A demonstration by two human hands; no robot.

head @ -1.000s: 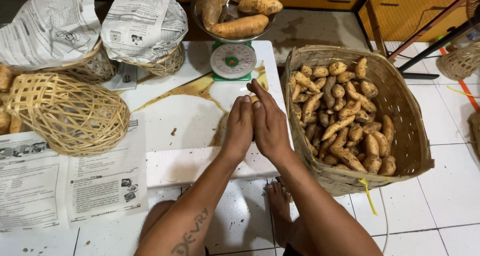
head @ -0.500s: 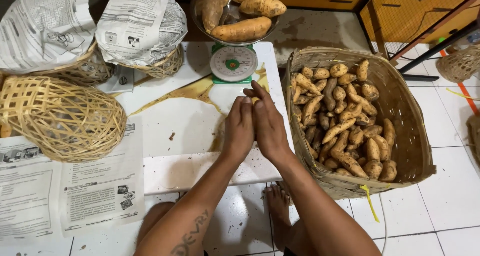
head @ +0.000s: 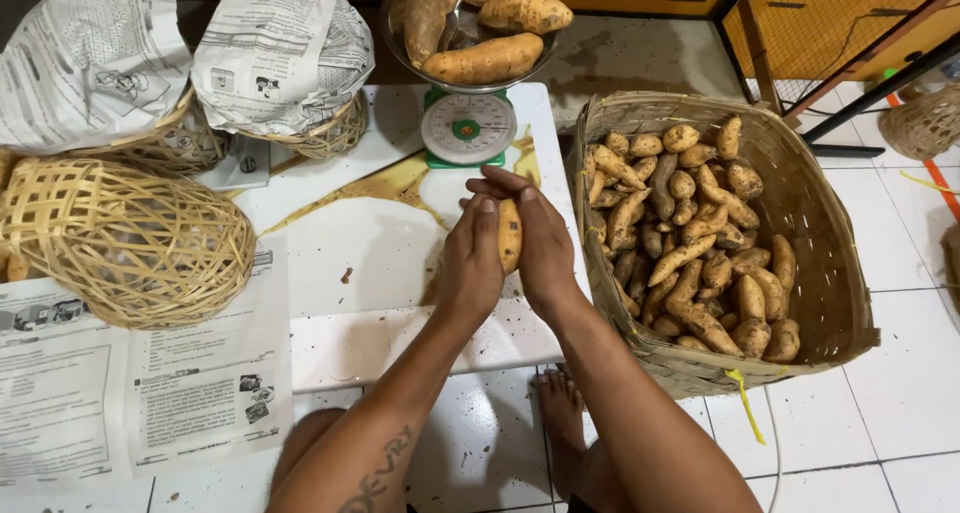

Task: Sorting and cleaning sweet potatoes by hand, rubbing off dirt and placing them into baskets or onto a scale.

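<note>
**Both hands pressed around one sweet potato at mid-frame**

The left hand and the right hand meet at the centre of the frame, palms facing each other, with a single orange sweet potato held upright between them. The fingers of both hands are closed against its sides, grasping it; only a narrow strip of its skin shows in the gap.

The hands hover over a low white board, just below a green kitchen scale whose bowl, at the top centre, carries several large sweet potatoes. To the right of the hands, a big woven basket holds a heap of smaller sweet potatoes. At the left edge sits an empty open-weave basket lying on its side, and above it, in the upper left, two baskets are covered with newspaper. Printed sheets lie at the lower left.
</note>
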